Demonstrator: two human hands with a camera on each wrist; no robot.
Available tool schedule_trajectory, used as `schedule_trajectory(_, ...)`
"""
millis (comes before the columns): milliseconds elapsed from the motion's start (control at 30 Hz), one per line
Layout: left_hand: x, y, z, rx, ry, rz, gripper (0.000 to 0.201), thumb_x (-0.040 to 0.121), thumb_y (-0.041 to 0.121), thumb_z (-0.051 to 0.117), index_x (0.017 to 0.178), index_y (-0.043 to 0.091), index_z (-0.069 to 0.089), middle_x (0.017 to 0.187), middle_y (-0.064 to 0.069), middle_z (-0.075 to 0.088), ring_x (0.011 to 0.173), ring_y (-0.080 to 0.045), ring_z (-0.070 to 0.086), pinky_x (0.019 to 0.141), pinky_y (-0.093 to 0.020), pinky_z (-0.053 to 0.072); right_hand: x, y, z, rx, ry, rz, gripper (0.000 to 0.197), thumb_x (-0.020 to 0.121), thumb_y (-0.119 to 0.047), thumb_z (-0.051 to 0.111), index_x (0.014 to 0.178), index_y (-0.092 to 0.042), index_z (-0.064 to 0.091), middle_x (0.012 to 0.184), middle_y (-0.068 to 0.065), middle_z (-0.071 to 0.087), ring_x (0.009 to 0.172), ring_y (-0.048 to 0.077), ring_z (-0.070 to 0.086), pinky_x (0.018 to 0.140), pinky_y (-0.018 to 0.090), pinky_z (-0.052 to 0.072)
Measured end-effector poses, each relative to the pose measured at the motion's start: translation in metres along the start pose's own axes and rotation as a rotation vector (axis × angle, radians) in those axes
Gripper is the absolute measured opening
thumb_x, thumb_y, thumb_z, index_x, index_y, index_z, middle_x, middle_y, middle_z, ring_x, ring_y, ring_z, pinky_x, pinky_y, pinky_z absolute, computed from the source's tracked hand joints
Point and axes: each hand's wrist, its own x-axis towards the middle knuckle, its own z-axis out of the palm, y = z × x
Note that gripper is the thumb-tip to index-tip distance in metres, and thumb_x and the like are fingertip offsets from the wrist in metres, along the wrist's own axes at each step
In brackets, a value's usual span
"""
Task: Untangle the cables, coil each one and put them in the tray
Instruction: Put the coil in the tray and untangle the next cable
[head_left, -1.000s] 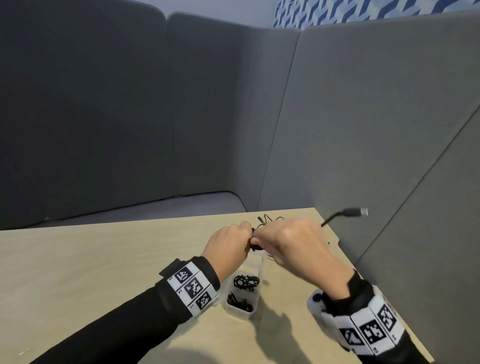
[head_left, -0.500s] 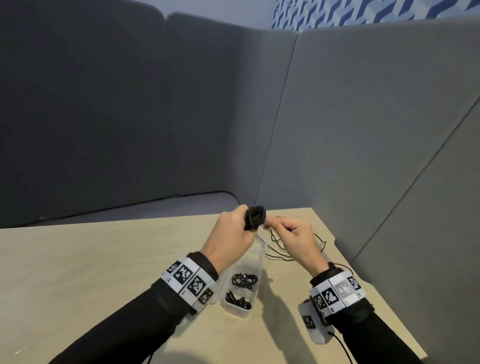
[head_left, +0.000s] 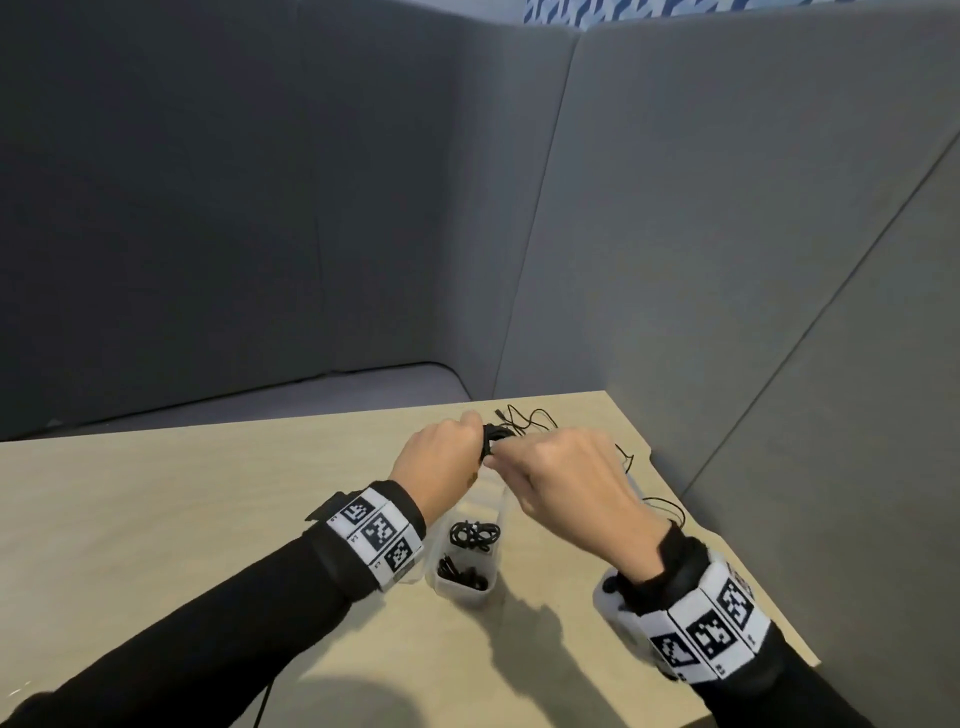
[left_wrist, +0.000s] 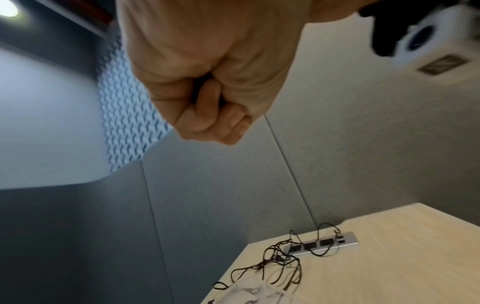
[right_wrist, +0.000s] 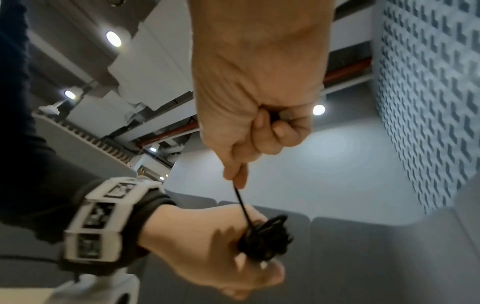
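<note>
My left hand (head_left: 475, 441) grips a small coil of black cable (head_left: 489, 441) above the far end of the tray. My right hand (head_left: 501, 457) has come in against the coil and pinches the cable's free end. In the right wrist view the right hand (right_wrist: 236, 179) holds a short taut strand that runs down to the coil (right_wrist: 265, 240), which sits in the left hand (right_wrist: 207, 257). The left wrist view shows the left hand (left_wrist: 213, 115) as a closed fist. The clear plastic tray (head_left: 460, 596) holds two coiled black cables (head_left: 474, 535). A loose tangle of cables (head_left: 530, 418) lies beyond the hands.
The tan table (head_left: 156, 519) ends close on the right, against grey booth panels (head_left: 727, 260). A silver power strip (left_wrist: 322, 244) is set in the table at the far edge, with the tangle of cables (left_wrist: 280, 265) lying over it. A thin cable (head_left: 665, 506) trails beside my right wrist.
My right hand, out to the right of the coil half a second ago, has swung back in against it. The left hand has kept hold of the coil in about the same spot.
</note>
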Motion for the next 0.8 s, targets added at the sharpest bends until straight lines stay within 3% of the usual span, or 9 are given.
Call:
schedule_trajectory(100, -0.007, 0.016, 0.002, -0.032, -0.088, 0.108, 0.009, 0.089, 0.008, 0.040, 0.087, 0.009, 0.049, 0.094, -0.019, 0.064, 0.087, -0.038, 0.061, 0.065, -0.035, 0.037, 0.012, 0.007, -0.002, 0.108, 0.039, -0.032, 0.030, 0.087, -0.034, 0.053, 0.062, -0.020, 0.060, 0.051, -0.003, 0.058, 0.046, 0.022, 0.051, 0.038, 0.024, 0.031)
schedule_trajectory(167, -0.009, 0.032, 0.008, -0.035, -0.142, 0.208, 0.009, 0.090, 0.008, 0.043, 0.090, 0.008, 0.052, 0.094, -0.020, 0.064, 0.086, -0.039, 0.060, 0.064, -0.036, 0.037, 0.026, 0.011, -0.001, 0.197, 0.084, 0.017, 0.027, 0.086, -0.039, 0.057, 0.069, -0.023, 0.069, 0.053, -0.003, 0.063, 0.049, 0.022, 0.056, 0.043, 0.026, 0.041)
schedule_trajectory(267, -0.013, 0.046, 0.016, -0.155, -0.055, 0.266, 0.013, 0.086, 0.009, 0.050, 0.096, 0.001, 0.052, 0.088, -0.024, 0.064, 0.081, -0.041, 0.060, 0.064, -0.041, 0.043, 0.039, 0.034, 0.004, 0.352, 0.028, 0.163, 0.016, 0.085, -0.036, 0.064, 0.076, -0.025, 0.072, 0.054, -0.012, 0.062, 0.054, 0.015, 0.057, 0.056, 0.029, 0.047)
schedule_trajectory(333, -0.016, 0.044, 0.017, -0.288, 0.031, 0.261, 0.018, 0.081, 0.007, 0.055, 0.098, 0.001, 0.051, 0.082, -0.024, 0.064, 0.076, -0.042, 0.060, 0.062, -0.043, 0.047, 0.037, 0.058, 0.012, 0.540, -0.042, 0.287, 0.014, 0.086, -0.031, 0.067, 0.076, -0.023, 0.070, 0.051, -0.015, 0.054, 0.051, 0.004, 0.047, 0.057, 0.027, 0.043)
schedule_trajectory(433, -0.018, 0.039, 0.017, -0.464, 0.127, 0.334, 0.014, 0.077, 0.005, 0.060, 0.088, 0.006, 0.050, 0.071, -0.020, 0.062, 0.066, -0.038, 0.057, 0.054, -0.037, 0.043, 0.020, 0.074, 0.026, 0.841, -0.060, 0.416, 0.016, 0.088, -0.018, 0.067, 0.072, -0.016, 0.066, 0.045, -0.011, 0.039, 0.042, 0.003, 0.030, 0.048, 0.018, 0.030)
schedule_trajectory(500, -0.019, 0.039, 0.018, -0.567, 0.164, 0.352, 0.021, 0.077, 0.006, 0.061, 0.079, 0.017, 0.043, 0.060, -0.008, 0.055, 0.055, -0.030, 0.049, 0.050, -0.030, 0.034, 0.010, 0.070, 0.036, 0.995, -0.055, 0.487, 0.017, 0.090, -0.011, 0.063, 0.073, -0.012, 0.062, 0.042, -0.013, 0.031, 0.041, 0.004, 0.023, 0.044, 0.018, 0.022)
schedule_trajectory(600, -0.016, 0.046, 0.022, -0.760, 0.225, 0.238, 0.023, 0.080, 0.017, 0.063, 0.073, 0.024, 0.043, 0.053, 0.011, 0.044, 0.051, -0.014, 0.039, 0.051, -0.026, 0.033, 0.001, 0.063, 0.050, 1.096, 0.028, 0.592, 0.017, 0.093, -0.010, 0.058, 0.076, -0.011, 0.058, 0.041, -0.013, 0.032, 0.039, 0.005, 0.021, 0.042, 0.018, 0.019)
schedule_trajectory(700, -0.013, 0.049, 0.021, -1.007, 0.192, 0.010, 0.022, 0.083, 0.029, 0.060, 0.066, 0.023, 0.049, 0.054, 0.004, 0.052, 0.051, -0.013, 0.046, 0.053, -0.030, 0.041, -0.012, 0.055, 0.062, 1.112, 0.111, 0.662, 0.016, 0.094, -0.024, 0.053, 0.081, -0.017, 0.060, 0.057, 0.007, 0.043, 0.051, 0.017, 0.032, 0.049, 0.026, 0.026)
schedule_trajectory(800, -0.012, 0.049, 0.012, -1.262, 0.114, -0.175, 0.027, 0.090, 0.019, 0.057, 0.065, 0.015, 0.048, 0.050, 0.000, 0.049, 0.043, -0.012, 0.042, 0.043, -0.022, 0.035, -0.029, 0.042, 0.067, 0.876, 0.150, 0.593, 0.019, 0.100, -0.022, 0.045, 0.088, -0.021, 0.059, 0.056, -0.012, 0.047, 0.052, 0.009, 0.037, 0.054, 0.025, 0.031)
